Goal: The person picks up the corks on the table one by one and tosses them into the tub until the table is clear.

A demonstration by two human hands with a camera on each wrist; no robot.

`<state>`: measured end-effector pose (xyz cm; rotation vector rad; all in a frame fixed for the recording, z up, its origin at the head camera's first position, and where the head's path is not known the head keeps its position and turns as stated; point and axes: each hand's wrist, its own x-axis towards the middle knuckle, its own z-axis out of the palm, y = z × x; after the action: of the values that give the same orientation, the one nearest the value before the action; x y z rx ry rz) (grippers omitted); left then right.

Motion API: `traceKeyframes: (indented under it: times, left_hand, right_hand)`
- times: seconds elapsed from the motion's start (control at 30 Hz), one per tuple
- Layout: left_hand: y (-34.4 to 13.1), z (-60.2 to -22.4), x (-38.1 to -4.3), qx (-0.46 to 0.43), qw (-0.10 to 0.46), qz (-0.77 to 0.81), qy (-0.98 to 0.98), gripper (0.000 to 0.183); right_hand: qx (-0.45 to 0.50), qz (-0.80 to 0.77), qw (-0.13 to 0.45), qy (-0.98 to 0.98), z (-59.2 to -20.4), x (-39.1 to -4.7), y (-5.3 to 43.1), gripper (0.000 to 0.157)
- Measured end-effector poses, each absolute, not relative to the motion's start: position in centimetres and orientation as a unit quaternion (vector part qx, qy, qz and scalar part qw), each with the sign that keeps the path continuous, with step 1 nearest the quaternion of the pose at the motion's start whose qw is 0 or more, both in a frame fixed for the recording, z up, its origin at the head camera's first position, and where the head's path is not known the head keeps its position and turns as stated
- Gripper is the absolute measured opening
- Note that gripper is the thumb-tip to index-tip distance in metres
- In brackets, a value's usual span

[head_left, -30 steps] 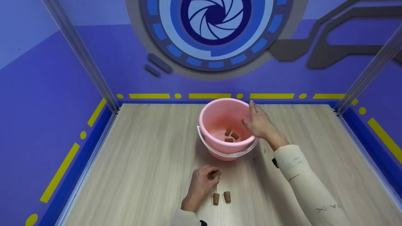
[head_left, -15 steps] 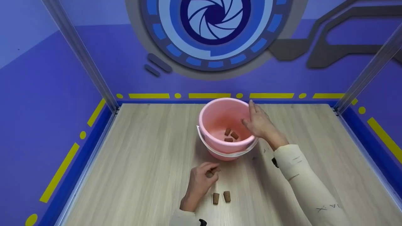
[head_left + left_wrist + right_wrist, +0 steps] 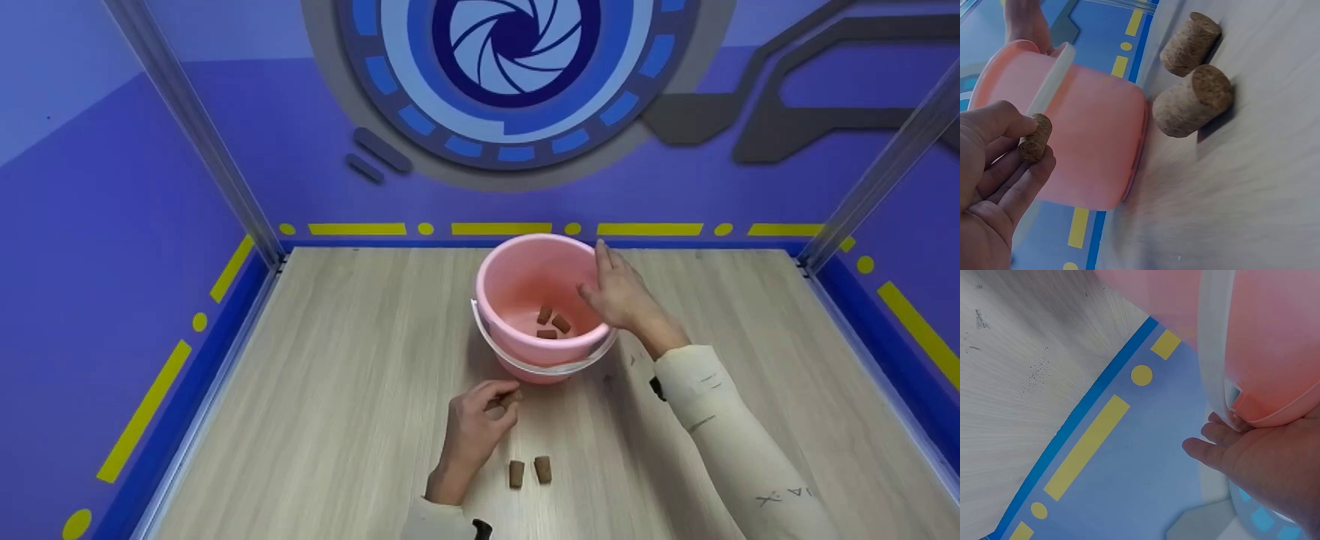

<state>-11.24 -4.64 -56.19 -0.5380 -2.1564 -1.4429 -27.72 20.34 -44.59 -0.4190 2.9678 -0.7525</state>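
Observation:
My left hand point(image 3: 474, 424) pinches a small tapered cork point(image 3: 1036, 138) between thumb and fingers, in front of the pink bucket point(image 3: 517, 337) and apart from it. Two more corks stand on the table near that wrist, a left one point(image 3: 517, 474) and a right one point(image 3: 543, 470). Inside the bucket lie several corks, one of them point(image 3: 561, 324) tilted on the bottom. My right hand point(image 3: 619, 296) holds the bucket's right rim, its thumb on the inner side and its fingers outside. In the right wrist view the thumb is hidden.
A white handle point(image 3: 555, 370) hangs down across the bucket's front. The wooden table point(image 3: 360, 360) is bounded by a blue back wall point(image 3: 375, 202) close behind the bucket, and by side walls with metal corner posts.
My left hand has risen slightly toward the bucket with the cork in its fingers, shifting a little left. My right hand, the bucket and the two standing corks stay where they were.

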Motion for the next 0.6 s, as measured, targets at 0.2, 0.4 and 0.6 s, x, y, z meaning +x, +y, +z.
traceKeyframes:
  times: [0.2,0.4,0.6]
  left_hand:
    - [-4.7,-55.9,-11.2,-0.206,0.264,-0.528,-0.780,0.026]
    - [-4.7,-55.5,-11.1,-0.203,0.264,-0.530,-0.780,0.027]
    - [-4.8,-55.1,-11.1,-0.207,0.277,-0.531,-0.774,0.030]
  right_hand:
    - [-0.127,-0.247,0.035,0.960,-44.5,-27.7,20.3,0.087]
    - [-0.122,-0.248,0.041,0.960,-44.4,-27.6,20.4,0.089]
    - [-0.120,-0.247,0.041,0.961,-44.4,-27.6,20.4,0.089]
